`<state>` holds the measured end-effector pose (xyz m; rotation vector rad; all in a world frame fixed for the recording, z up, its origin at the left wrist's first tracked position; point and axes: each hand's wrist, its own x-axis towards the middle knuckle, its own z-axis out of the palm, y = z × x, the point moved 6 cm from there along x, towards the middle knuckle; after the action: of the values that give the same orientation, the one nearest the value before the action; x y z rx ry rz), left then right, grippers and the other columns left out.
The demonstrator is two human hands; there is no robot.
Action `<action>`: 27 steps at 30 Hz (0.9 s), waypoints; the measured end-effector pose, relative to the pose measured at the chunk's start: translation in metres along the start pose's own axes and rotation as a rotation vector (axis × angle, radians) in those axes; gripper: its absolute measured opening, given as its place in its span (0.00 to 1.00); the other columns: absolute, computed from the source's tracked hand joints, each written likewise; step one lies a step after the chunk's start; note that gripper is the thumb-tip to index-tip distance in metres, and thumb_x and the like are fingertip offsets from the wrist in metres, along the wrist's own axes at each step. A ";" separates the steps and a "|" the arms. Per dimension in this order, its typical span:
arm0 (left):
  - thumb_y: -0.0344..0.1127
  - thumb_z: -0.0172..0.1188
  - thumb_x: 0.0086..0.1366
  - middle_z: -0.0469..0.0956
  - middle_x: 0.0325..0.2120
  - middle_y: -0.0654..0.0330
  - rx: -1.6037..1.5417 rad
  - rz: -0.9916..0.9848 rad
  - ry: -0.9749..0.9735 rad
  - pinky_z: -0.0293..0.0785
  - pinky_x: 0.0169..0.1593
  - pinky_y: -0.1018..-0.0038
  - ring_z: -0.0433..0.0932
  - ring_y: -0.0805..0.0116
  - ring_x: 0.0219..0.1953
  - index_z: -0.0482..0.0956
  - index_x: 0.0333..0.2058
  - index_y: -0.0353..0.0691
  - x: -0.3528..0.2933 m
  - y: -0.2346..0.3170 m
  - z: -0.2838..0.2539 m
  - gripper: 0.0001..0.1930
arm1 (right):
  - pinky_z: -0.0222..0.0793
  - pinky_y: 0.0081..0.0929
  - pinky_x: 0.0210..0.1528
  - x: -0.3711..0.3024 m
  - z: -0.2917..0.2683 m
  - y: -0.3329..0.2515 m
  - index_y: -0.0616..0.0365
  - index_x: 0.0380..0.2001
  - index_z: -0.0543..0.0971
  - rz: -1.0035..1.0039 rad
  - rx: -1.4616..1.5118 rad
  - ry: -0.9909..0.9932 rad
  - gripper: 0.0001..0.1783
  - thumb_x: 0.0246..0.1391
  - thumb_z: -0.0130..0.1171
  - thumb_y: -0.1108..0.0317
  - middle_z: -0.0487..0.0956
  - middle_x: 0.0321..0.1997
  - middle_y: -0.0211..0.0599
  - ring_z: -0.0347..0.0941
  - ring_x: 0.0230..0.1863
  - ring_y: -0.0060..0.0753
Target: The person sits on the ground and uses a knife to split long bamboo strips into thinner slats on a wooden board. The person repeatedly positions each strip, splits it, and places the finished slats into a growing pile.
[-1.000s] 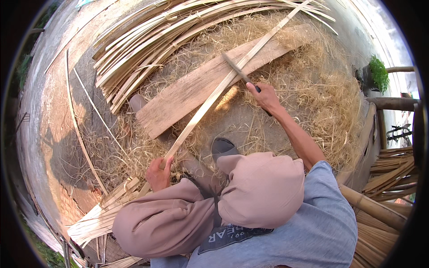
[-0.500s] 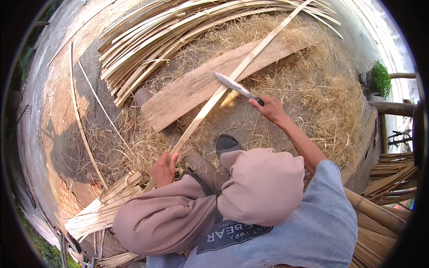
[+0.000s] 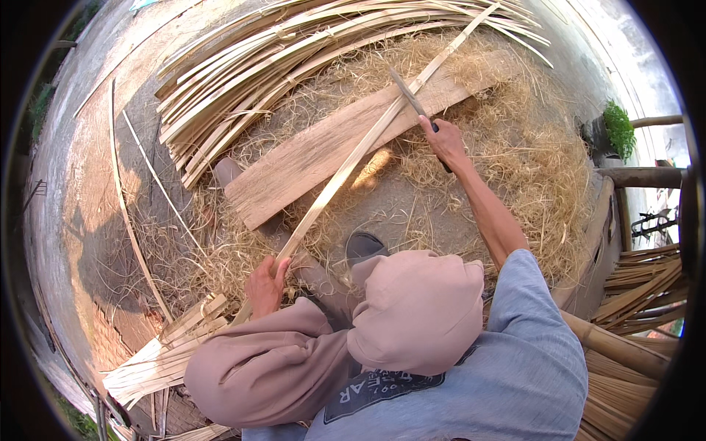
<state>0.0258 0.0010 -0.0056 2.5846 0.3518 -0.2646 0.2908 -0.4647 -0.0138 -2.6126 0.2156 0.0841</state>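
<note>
A long pale strip, bamboo by its look, [image 3: 342, 176] slants from beside my left thigh up across a wooden plank [image 3: 294, 169]. Near its lower end my left hand [image 3: 266, 285] is closed around it. My right hand [image 3: 444, 141] grips the dark handle of a knife [image 3: 407, 93], out to the right of the strip. The blade crosses the strip over the plank and points up and left; whether its edge touches the strip is hard to make out.
Thin curled shavings [image 3: 529, 169] cover the ground around the plank. A large pile of strips [image 3: 243, 81] lies beyond it, and a smaller bundle [image 3: 165, 353] rests by my left knee. At the right are a thick bamboo pole [image 3: 618, 349] and more strips [image 3: 640, 287].
My right hand has moved the knife away from me, farther up the strip, and the blade now points more steeply upward. My left hand holds the strip in nearly the same place.
</note>
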 end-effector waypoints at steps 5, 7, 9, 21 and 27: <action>0.56 0.65 0.67 0.78 0.20 0.49 0.018 -0.044 -0.014 0.68 0.31 0.53 0.77 0.43 0.26 0.77 0.29 0.42 -0.021 -0.041 -0.023 0.21 | 0.72 0.47 0.31 -0.072 0.065 -0.034 0.61 0.27 0.76 -0.337 -0.053 -0.250 0.37 0.64 0.53 0.32 0.78 0.20 0.49 0.78 0.24 0.49; 0.56 0.65 0.67 0.78 0.20 0.50 0.032 -0.116 -0.093 0.68 0.29 0.54 0.77 0.44 0.25 0.77 0.29 0.43 -0.046 -0.076 -0.036 0.21 | 0.70 0.47 0.28 -0.036 0.039 0.018 0.60 0.25 0.76 -0.045 -0.005 -0.171 0.38 0.65 0.51 0.31 0.78 0.19 0.46 0.77 0.22 0.46; 0.53 0.65 0.68 0.78 0.20 0.51 0.048 0.010 0.053 0.67 0.28 0.56 0.77 0.46 0.23 0.77 0.30 0.43 -0.054 -0.091 -0.041 0.19 | 0.69 0.33 0.18 0.024 -0.028 0.119 0.58 0.16 0.74 0.251 0.082 0.242 0.44 0.66 0.45 0.27 0.75 0.16 0.35 0.74 0.14 0.31; 0.47 0.61 0.72 0.73 0.22 0.55 0.000 0.204 0.200 0.67 0.30 0.59 0.73 0.54 0.23 0.83 0.53 0.56 0.015 -0.001 0.006 0.14 | 0.75 0.48 0.32 -0.221 0.105 -0.137 0.58 0.31 0.79 -0.425 0.091 -0.498 0.31 0.63 0.59 0.36 0.81 0.29 0.49 0.81 0.29 0.52; 0.47 0.61 0.72 0.70 0.23 0.55 -0.080 0.211 0.206 0.67 0.31 0.59 0.71 0.55 0.24 0.82 0.58 0.59 0.025 0.005 0.003 0.17 | 0.74 0.45 0.31 -0.160 0.072 -0.053 0.57 0.29 0.79 -0.449 -0.016 -0.216 0.32 0.60 0.61 0.35 0.79 0.26 0.45 0.79 0.28 0.48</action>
<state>0.0506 -0.0001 -0.0119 2.5490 0.1557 0.0899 0.1406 -0.3611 -0.0341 -2.5767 -0.4470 0.2081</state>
